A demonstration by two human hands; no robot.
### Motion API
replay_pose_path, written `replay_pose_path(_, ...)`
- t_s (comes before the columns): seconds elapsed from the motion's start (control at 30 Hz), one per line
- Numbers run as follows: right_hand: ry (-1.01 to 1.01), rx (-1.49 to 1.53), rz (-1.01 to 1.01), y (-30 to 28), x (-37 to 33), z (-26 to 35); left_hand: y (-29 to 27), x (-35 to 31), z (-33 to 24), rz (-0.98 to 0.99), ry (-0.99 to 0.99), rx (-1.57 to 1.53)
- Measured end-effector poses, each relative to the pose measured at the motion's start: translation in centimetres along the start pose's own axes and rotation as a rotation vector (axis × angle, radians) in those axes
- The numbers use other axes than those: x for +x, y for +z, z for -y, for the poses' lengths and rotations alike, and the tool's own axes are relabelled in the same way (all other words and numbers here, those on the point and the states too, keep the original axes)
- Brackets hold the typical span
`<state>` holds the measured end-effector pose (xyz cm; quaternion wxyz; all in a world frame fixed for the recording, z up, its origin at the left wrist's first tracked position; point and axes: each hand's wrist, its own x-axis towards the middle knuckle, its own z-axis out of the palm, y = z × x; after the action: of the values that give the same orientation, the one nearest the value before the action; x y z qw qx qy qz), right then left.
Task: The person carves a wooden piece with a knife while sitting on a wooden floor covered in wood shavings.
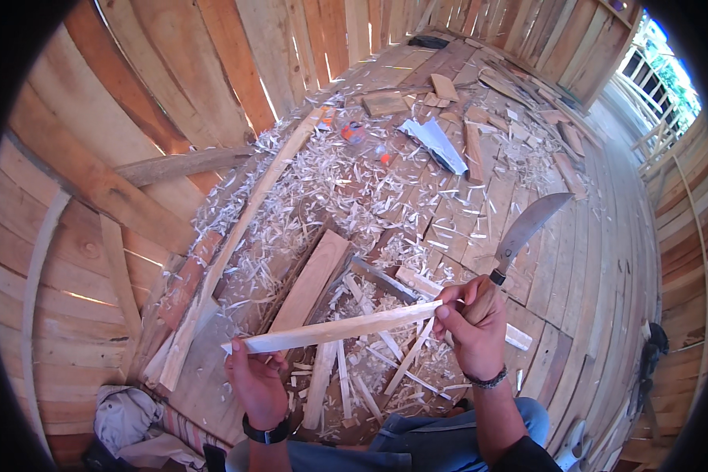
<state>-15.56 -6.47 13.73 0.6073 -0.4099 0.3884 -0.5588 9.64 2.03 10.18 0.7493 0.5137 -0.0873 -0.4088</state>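
Hands, two, mine, well apart, joined by one piece of wood.
Left hand [257,385]: thumb and fingers pinched on the near-left end of the strip; dark watch at the wrist.
Right hand [480,334]: thumb and finger clamped on the strip's other end, the rest of the grip round the knife handle.
Pale strip [338,328], one: long, narrow, held crosswise above my lap and the litter.
Knife [533,222], one: broad curved blade, pointing up and away from me.
Board [315,279], one: lying beneath and beyond the strip.
Shavings [354,200], many: strewn over the plank floor [598,259].
Hazards, as I judge them: the right hand does two jobs, so a loosened pinch could drop the strip, or a slackened grip could let the knife turn. A careless wrist roll might bring the edge toward my left fingers. Splinters could catch skin if the strip slides.
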Motion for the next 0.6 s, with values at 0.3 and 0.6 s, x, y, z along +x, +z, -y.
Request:
replay_pose_path(0.3, -0.014, 0.013, -0.049, 0.1, 0.0, -0.2, -0.9, 0.6, 0.4, 0.045, -0.044, -0.047)
replay_pose_path(0.6, -0.028, -0.023, -0.098, 0.1, 0.1, -0.1, -1.0, 0.3, 0.1, 0.105, -0.081, -0.018)
